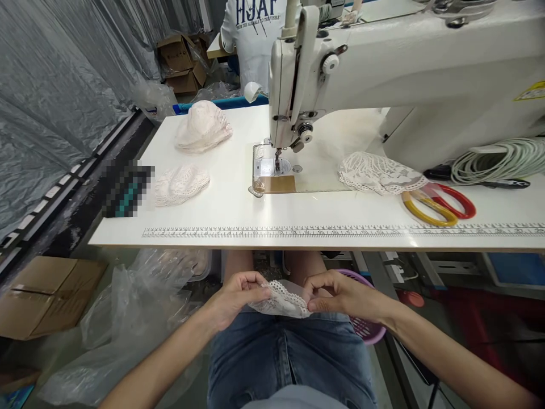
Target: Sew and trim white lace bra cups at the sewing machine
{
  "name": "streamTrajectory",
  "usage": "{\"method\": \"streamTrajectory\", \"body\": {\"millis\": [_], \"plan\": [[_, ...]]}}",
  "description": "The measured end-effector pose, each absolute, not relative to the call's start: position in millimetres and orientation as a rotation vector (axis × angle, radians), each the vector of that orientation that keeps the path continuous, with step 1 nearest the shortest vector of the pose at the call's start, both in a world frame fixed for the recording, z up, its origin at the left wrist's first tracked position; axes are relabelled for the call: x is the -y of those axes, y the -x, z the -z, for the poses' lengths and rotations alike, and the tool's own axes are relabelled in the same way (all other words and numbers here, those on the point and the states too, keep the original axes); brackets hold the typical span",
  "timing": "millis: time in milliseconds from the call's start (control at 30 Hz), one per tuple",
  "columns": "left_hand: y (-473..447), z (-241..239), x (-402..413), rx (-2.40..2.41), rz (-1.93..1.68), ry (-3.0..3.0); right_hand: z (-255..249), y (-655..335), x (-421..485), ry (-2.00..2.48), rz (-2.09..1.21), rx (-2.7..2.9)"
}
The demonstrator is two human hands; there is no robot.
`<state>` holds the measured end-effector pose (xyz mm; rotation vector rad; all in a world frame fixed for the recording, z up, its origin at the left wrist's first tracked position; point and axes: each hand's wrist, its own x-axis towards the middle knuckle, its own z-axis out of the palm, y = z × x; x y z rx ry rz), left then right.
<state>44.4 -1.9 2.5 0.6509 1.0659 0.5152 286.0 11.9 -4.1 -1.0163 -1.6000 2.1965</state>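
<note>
Lace piece [281,299]: small, white, scalloped, hangs low over the denim lap [289,352], below the front edge of the worktop [340,218] and well apart from the needle [277,156] of the sewing machine [383,68]. Not yet up on the worktop, not yet under the foot. By the look of it, no stitching begun on this one and nearly all of its handling left.

Pinched at its left end by the left grip [238,295], thumb and forefinger pressed together on the scalloped edge, other fingers curled beneath. Pinched at its right end by the right grip [340,295], fingertips closed on the lace, wrist bent inward. Forearms reach in from the lower corners, elbows out, only the lace between the two grips.

Just behind the right grip, a purple basket [366,329]. Up on the worktop, left of the machine, a domed lace heap [203,126] and a flat lace heap [181,184]; done or waiting, cannot tell. Right of the needle, spread lace [378,173] just beside the scissors [438,204]. Beyond the far edge, another person's white shirt [251,34].
</note>
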Motion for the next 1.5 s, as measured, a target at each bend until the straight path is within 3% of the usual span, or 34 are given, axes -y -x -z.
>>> {"method": "streamTrajectory", "body": {"millis": [267, 667, 967, 1233, 1500], "plan": [[-56.4, -5.3, 3.0, -1.11, -0.399, -0.832, 3.7, -273.1, -9.0, 0.948, -2.113, 1.744], [-61.3, -7.9, 5.4, -1.213, -0.462, -1.423, 15.9, -259.2, 0.1, 1.233, -1.435, 2.075], [-62.5, -5.3, 15.3, -1.316, -0.865, -2.044, -3.6, -252.7, -2.2, 1.004, -0.97, 2.24], [-55.0, -1.5, 18.9, -1.017, -1.154, -2.88, 12.4, -256.8, 0.9, 0.8, -0.329, 2.334], [-54.2, 13.7, 25.0, -0.848, -1.16, -3.038, 14.9, -258.9, 0.0, 0.669, -0.164, 2.286]]}}
